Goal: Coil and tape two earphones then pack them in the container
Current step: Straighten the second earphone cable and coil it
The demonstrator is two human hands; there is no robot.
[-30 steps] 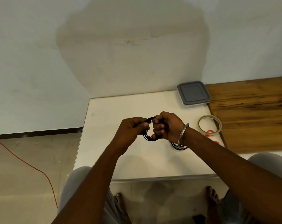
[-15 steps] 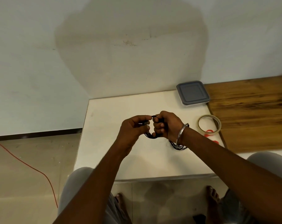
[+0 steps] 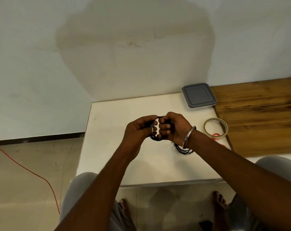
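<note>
Above the middle of the white table [image 3: 108, 157], both hands hold one black earphone coil [image 3: 155, 137]. My left hand [image 3: 139, 130] pinches its left side, thumb and fingers curled round the loops. My right hand [image 3: 173, 127] grips the right side, fingers curled, a metal bangle on that wrist. A second black coiled earphone [image 3: 183, 150] lies on the table, partly hidden under my right wrist. A roll of clear tape [image 3: 215, 128] lies to the right. The grey-lidded container [image 3: 198, 95] stands shut at the table's back right corner.
A wooden board [image 3: 261, 114] adjoins the table on the right. A red item [image 3: 216, 135] lies by the tape roll. The wall rises just behind the table. A red cable [image 3: 24, 167] runs over the floor at left. My knees and bare feet are below the table's near edge.
The two hands have stayed close together on the coil, shifting their fingers slightly. The loops now hang lower between the hands. Nothing else has moved.
</note>
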